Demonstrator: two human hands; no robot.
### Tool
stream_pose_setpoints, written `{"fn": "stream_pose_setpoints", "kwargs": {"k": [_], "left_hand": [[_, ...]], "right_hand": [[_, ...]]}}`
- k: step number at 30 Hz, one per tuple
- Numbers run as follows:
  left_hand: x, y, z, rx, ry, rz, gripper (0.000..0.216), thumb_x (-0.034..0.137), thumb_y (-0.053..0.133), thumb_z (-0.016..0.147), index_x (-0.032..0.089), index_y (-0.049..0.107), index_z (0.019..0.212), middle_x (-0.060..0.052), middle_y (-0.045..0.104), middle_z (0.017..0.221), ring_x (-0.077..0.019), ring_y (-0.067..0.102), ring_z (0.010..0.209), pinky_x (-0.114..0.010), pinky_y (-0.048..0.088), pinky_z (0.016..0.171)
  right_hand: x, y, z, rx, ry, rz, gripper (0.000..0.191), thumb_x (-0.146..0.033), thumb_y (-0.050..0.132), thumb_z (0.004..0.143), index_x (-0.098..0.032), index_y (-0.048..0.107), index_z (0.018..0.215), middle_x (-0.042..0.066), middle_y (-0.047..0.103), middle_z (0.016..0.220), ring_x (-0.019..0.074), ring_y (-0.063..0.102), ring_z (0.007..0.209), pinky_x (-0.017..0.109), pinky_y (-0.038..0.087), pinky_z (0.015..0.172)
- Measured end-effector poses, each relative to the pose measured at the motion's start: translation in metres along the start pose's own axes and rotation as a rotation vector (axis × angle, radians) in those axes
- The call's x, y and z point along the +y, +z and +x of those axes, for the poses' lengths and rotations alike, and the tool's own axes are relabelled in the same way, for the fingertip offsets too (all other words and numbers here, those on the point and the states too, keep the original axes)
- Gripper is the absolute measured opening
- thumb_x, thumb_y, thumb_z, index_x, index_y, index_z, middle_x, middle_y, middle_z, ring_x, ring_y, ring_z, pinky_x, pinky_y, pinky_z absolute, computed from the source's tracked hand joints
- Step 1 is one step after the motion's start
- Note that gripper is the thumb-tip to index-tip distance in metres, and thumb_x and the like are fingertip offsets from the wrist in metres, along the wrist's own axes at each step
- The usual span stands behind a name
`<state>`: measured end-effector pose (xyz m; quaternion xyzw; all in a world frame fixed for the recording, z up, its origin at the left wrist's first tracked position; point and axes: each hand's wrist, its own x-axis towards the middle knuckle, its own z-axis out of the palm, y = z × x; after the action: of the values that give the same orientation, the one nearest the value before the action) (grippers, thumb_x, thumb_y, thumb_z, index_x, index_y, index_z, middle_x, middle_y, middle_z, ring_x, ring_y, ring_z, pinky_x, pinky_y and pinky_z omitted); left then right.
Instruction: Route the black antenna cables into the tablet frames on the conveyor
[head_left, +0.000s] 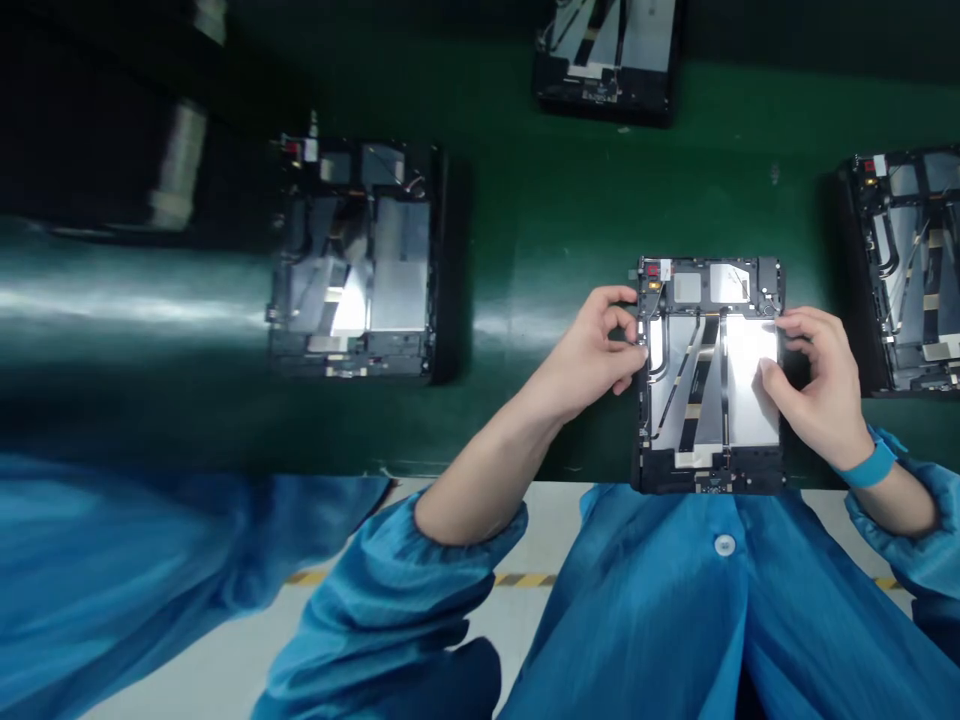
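Note:
An open-backed tablet (742, 380) lies at the table's near edge, its ribbon cables, silver panels and black frame exposed. At its left edge, my left hand (596, 350) is closed, with thumb and fingertips gripping the upper side of the frame. My right hand (821, 385) grips the opposite edge, its fingers along the frame and its thumb over the bright silver panel. The undersides of the fingers and of the tablet are hidden.
On the green table (540, 230) stand more opened tablets: one on the left (401, 265), one at the back (649, 40) and one at the right (911, 270). Dark equipment (82, 130) occupies the far left. A blue-clothed person (135, 570) is beside me on the left.

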<state>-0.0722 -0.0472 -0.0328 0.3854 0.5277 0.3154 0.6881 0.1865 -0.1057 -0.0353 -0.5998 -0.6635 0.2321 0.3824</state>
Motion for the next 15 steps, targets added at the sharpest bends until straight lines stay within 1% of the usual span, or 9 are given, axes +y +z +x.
{"fn": "stream_pose_setpoints", "kwargs": {"k": [4, 7, 9, 11, 12, 14, 15], "left_hand": [[0.001, -0.001, 0.006, 0.001, -0.022, 0.019, 0.063, 0.002, 0.067, 0.062, 0.025, 0.047, 0.116, 0.011, 0.051, 0.081, -0.0036, 0.044, 0.042, -0.02, 0.038, 0.035], [-0.001, -0.003, 0.005, 0.033, -0.026, 0.079, 0.062, 0.002, 0.068, 0.063, 0.025, 0.049, 0.118, 0.009, 0.051, 0.083, -0.0037, 0.045, 0.046, -0.02, 0.035, 0.038], [-0.005, -0.004, -0.002, 0.059, 0.031, 0.182, 0.056, 0.009, 0.073, 0.069, 0.023, 0.054, 0.121, 0.006, 0.055, 0.09, -0.0046, 0.049, 0.053, -0.02, 0.041, 0.046], [-0.012, -0.002, -0.015, 0.081, 0.138, 0.362, 0.053, 0.022, 0.078, 0.077, 0.022, 0.061, 0.127, -0.001, 0.061, 0.104, -0.0087, 0.057, 0.066, -0.025, 0.052, 0.061], [-0.017, 0.0, -0.022, 0.091, 0.193, 0.457, 0.055, 0.029, 0.079, 0.08, 0.023, 0.063, 0.132, -0.005, 0.063, 0.113, -0.0126, 0.061, 0.076, -0.03, 0.057, 0.071], [-0.026, 0.004, -0.036, 0.105, 0.261, 0.577, 0.064, 0.041, 0.075, 0.087, 0.025, 0.058, 0.147, -0.012, 0.061, 0.136, -0.0234, 0.066, 0.105, -0.04, 0.059, 0.092], [-0.03, 0.005, -0.041, 0.111, 0.279, 0.582, 0.068, 0.043, 0.071, 0.091, 0.026, 0.052, 0.154, -0.014, 0.057, 0.148, -0.0285, 0.063, 0.123, -0.045, 0.056, 0.103]], "right_hand": [[-0.002, 0.0, 0.001, -0.009, 0.014, 0.019, 0.032, -0.02, 0.065, 0.086, -0.024, 0.063, 0.117, 0.011, 0.063, 0.124, 0.0276, 0.065, 0.118, 0.044, 0.062, 0.089], [-0.005, -0.003, -0.002, -0.028, 0.064, 0.01, 0.035, -0.025, 0.067, 0.087, -0.024, 0.062, 0.121, 0.012, 0.063, 0.128, 0.0275, 0.066, 0.117, 0.046, 0.063, 0.091], [-0.009, -0.008, -0.007, -0.051, 0.134, -0.007, 0.04, -0.031, 0.07, 0.087, -0.023, 0.061, 0.126, 0.012, 0.064, 0.129, 0.0269, 0.068, 0.111, 0.047, 0.064, 0.09], [-0.013, -0.012, -0.013, -0.089, 0.226, -0.006, 0.046, -0.037, 0.072, 0.089, -0.022, 0.059, 0.131, 0.013, 0.067, 0.126, 0.0269, 0.069, 0.107, 0.047, 0.065, 0.089], [-0.014, -0.014, -0.016, -0.105, 0.267, 0.005, 0.048, -0.039, 0.072, 0.089, -0.022, 0.059, 0.132, 0.013, 0.068, 0.125, 0.0272, 0.07, 0.107, 0.048, 0.065, 0.09], [-0.016, -0.012, -0.021, -0.114, 0.321, 0.046, 0.05, -0.042, 0.073, 0.089, -0.023, 0.06, 0.133, 0.013, 0.068, 0.126, 0.0277, 0.07, 0.109, 0.048, 0.065, 0.093], [-0.017, -0.009, -0.022, -0.11, 0.335, 0.084, 0.049, -0.043, 0.073, 0.089, -0.024, 0.06, 0.132, 0.013, 0.067, 0.128, 0.0277, 0.07, 0.111, 0.048, 0.065, 0.093]]}}
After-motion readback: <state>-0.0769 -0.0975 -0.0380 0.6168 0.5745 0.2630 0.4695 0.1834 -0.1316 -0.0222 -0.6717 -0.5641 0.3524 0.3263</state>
